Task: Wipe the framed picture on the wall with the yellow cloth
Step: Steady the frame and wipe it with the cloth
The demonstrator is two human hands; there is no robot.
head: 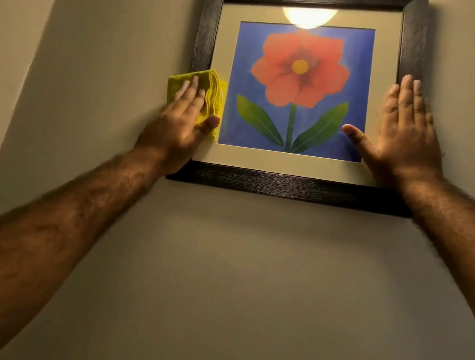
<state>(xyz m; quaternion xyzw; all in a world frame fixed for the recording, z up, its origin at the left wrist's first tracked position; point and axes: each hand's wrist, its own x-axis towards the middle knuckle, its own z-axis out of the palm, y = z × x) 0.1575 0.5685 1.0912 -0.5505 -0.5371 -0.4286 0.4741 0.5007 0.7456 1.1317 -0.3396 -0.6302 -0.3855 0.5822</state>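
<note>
The dark wooden framed picture (287,186) of a red flower on blue hangs on the beige wall (245,275). The left hand (181,120) presses the folded yellow cloth (211,87) flat against the frame's left side, fingers spread over it. The right hand (406,139) lies open and flat on the right side, holding nothing.

1. Your 2 forearms are bare and hairy up to the edge of view, no sleeves showing.
2. Your left hand (180,126) and right hand (404,135) wear nothing.
</note>
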